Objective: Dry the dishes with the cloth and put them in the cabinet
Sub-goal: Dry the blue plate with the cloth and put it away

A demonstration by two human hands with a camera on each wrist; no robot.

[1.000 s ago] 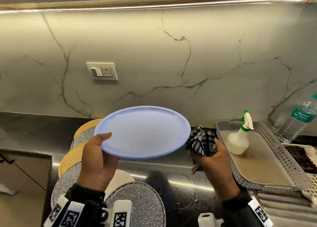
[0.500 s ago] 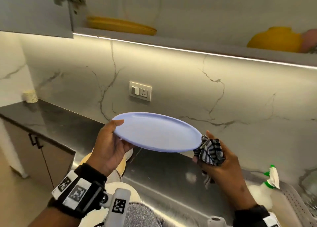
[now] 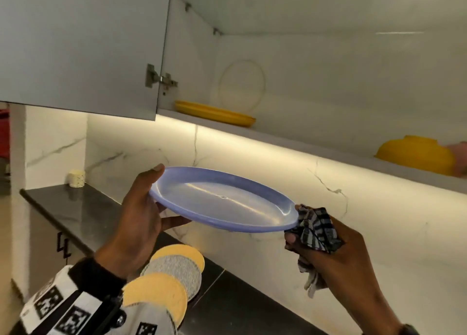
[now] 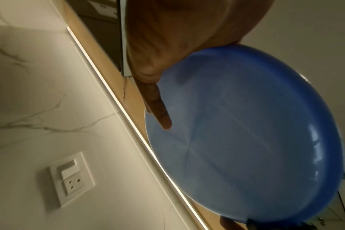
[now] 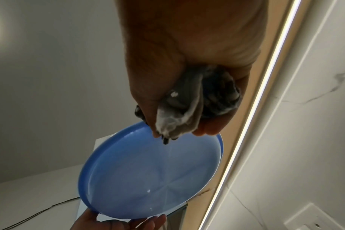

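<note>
A pale blue plate is held in the air below the open wall cabinet. My left hand grips its left rim, thumb on top and fingers underneath; the wrist view shows one finger along the plate's underside. My right hand grips a crumpled checked cloth that touches the plate's right edge. From below, the cloth bunches in the palm above the plate.
The cabinet door stands open at the upper left. On the shelf lie stacked yellow plates, a yellow bowl and a pale ring against the back. Round placemats overlap on the dark counter. A wall socket is nearby.
The view has tilted up from the counter to the open cabinet. Both hands have raised the plate toward the shelf, with the cloth still at its right edge.
</note>
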